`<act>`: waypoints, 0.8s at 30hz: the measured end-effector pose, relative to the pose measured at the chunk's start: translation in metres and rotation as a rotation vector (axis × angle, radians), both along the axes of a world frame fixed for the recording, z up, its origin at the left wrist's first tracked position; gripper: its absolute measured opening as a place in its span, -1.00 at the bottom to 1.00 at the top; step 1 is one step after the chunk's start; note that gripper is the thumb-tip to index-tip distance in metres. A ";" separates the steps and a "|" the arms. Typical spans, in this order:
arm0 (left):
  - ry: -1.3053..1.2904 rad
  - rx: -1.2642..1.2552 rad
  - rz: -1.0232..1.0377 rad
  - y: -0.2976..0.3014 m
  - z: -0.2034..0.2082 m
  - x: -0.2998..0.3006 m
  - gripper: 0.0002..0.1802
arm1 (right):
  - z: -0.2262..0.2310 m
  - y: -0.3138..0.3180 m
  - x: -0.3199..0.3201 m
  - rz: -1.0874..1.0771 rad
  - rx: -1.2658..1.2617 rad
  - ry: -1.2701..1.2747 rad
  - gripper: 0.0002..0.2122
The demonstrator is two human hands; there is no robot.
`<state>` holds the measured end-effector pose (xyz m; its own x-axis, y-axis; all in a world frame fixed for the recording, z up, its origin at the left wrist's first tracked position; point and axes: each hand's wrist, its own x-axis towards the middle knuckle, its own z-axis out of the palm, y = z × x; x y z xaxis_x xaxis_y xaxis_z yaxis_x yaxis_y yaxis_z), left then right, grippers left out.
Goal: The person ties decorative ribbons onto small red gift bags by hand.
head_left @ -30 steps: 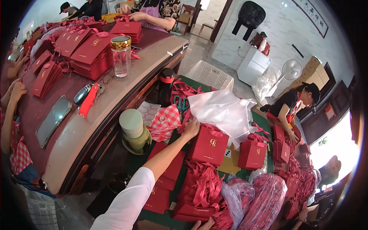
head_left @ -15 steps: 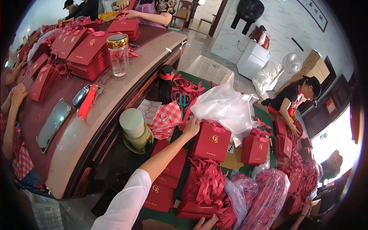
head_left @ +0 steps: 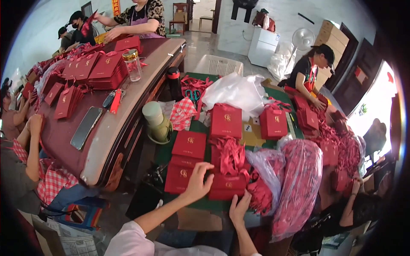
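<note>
Desk: How far along is the work, as seen from the table?

Field: Partway, by my reading; on the maroon table (head_left: 60, 136), well left of the plastic-wrapped bundle (head_left: 297, 183), piled red bags (head_left: 104, 70) look finished; on the green table (head_left: 198, 126) beneath the bundle, that bundle looks full, suggesting much is left; two boxy red bags (head_left: 225, 121), left of the bundle and farther off, look made up, ribbon showing on top; the ribbon-heaped stack (head_left: 228, 185), left of the bundle, appears to be in hand; for the flat red bags (head_left: 188, 144), farther left of it, the stage cannot be told.

Desk: And the materials, and the grip?

Field: The bundle is a plump oblong in shiny, creased film; a milky plastic sheet (head_left: 235, 94), beyond it to the left, lies crumpled; the bags are crisp, square-edged and matt with gold marks; the ribbons (head_left: 230, 158) are satiny, looped and tangled; at the stack, left of the bundle, the left hand (head_left: 198, 183) has its fingers spread, the right hand (head_left: 240, 209) its thumb parted from the fingers; neither visibly pinches anything; whether they touch the stack, I cannot tell.
</note>
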<state>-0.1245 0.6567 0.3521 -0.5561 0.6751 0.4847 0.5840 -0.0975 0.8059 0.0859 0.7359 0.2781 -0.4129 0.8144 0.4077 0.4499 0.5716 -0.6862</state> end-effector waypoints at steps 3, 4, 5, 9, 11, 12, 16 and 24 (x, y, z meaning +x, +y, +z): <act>0.053 -0.091 -0.060 -0.035 -0.024 0.055 -0.38 | 0.008 0.000 -0.004 0.008 0.000 0.020 -0.58; 0.094 -0.130 -0.025 -0.041 -0.028 0.069 -0.28 | 0.005 0.001 -0.005 -0.007 0.025 0.022 -0.56; 0.138 -0.160 0.007 -0.042 -0.034 0.080 -0.18 | 0.001 0.004 -0.005 0.011 0.081 0.019 -0.56; 0.245 -0.220 0.019 -0.035 -0.059 0.088 0.02 | -0.001 -0.002 -0.009 -0.003 0.152 0.179 -0.49; 0.251 -0.217 0.038 -0.026 -0.063 0.089 0.04 | -0.001 -0.007 -0.003 0.004 0.207 0.120 -0.47; 0.269 -0.227 0.039 -0.024 -0.062 0.092 0.03 | -0.001 -0.009 0.001 0.028 0.264 0.068 -0.44; 0.298 -0.231 0.077 -0.009 -0.067 0.089 -0.02 | -0.002 -0.009 0.001 0.029 0.259 -0.054 -0.42; 0.306 -0.235 0.160 -0.007 -0.066 0.087 -0.05 | 0.015 -0.021 0.026 -0.014 0.324 0.015 -0.59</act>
